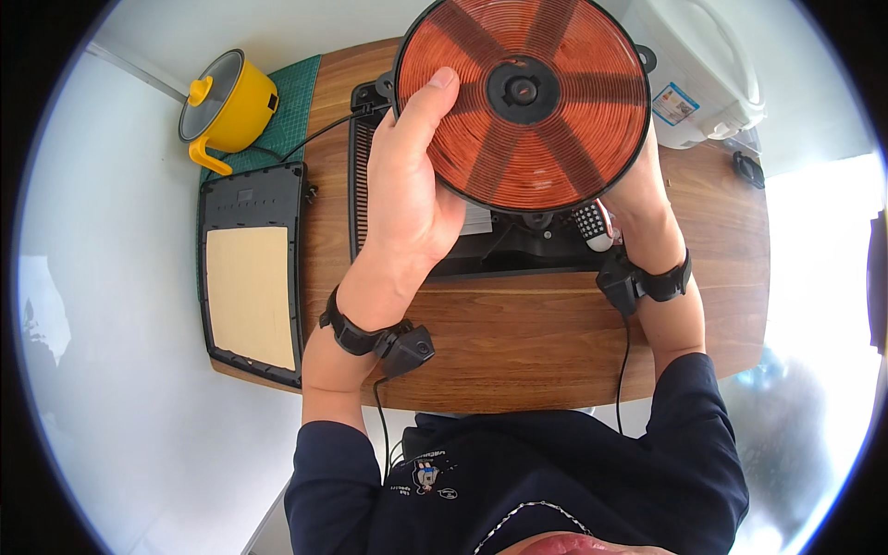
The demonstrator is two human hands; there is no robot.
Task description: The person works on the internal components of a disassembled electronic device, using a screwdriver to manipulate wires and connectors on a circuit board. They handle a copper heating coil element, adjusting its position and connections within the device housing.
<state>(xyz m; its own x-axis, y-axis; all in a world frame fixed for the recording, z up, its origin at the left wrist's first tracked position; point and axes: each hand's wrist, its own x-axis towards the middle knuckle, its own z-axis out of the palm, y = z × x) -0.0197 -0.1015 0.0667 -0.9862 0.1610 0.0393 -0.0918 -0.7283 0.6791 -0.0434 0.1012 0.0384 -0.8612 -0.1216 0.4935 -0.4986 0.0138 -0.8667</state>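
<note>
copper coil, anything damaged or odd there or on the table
No damage or spill stands out. The copper coil, gripped by the left hand, is above an open black housing, and a black-framed panel lies separately at left, so things look disassembled.

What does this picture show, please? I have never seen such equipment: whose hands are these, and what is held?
No robot here: these are a person's bare hands, seen from above by a wide camera worn on the head, so edges look bent. The left hand grips a copper-coloured coil disc, thumb on its face; the right hand is mostly hidden behind it. Beneath lies an open black housing on a wooden table. To the left are a black-framed panel and, on a green mat, a yellow pot; a white container stands at upper right.
</note>
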